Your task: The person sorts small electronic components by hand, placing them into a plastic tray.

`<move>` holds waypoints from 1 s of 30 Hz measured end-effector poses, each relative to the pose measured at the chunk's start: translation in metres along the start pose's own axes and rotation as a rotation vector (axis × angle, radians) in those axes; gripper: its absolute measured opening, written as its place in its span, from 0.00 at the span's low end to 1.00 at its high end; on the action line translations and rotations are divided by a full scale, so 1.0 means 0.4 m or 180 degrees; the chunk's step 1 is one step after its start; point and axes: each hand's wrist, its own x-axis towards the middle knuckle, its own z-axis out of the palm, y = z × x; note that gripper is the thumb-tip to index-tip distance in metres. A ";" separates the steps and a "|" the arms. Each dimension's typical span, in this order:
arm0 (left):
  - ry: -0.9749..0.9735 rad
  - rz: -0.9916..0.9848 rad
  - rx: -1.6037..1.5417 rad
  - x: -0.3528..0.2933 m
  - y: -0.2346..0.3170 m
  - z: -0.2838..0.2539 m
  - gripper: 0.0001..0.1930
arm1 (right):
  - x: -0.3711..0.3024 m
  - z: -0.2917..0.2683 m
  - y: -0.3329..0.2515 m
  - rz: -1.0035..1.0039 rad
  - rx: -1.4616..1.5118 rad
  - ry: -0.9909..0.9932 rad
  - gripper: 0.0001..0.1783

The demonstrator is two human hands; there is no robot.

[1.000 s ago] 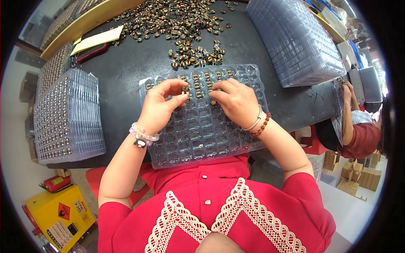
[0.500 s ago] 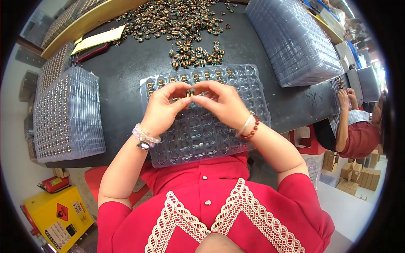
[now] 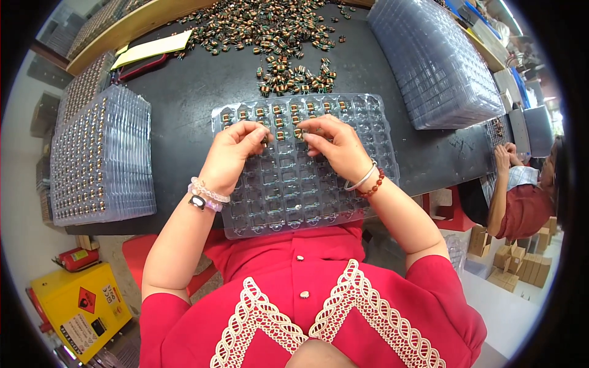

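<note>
Fingers of the left hand (image 3: 230, 148) pinch a small dark part (image 3: 266, 140), long axis hidden; the right hand (image 3: 343, 147), gripping or not I cannot tell, is nearer the copper coil (image 3: 299, 133) left of its fingertips, clear tray (image 3: 291, 199), upper mid-frame.
</note>
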 end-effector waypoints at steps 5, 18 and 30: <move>-0.0419 -0.0532 -0.0162 -0.001 0.005 -0.004 0.10 | -0.017 0.001 0.004 -0.0411 -0.1779 0.0067 0.09; 0.0291 0.1711 0.3025 0.004 -0.038 0.061 0.06 | -0.013 0.019 0.021 -0.0552 -0.2443 0.0636 0.10; 0.0358 0.2306 0.3784 0.012 -0.044 0.062 0.06 | -0.018 0.021 0.022 -0.0432 -0.2549 0.0509 0.09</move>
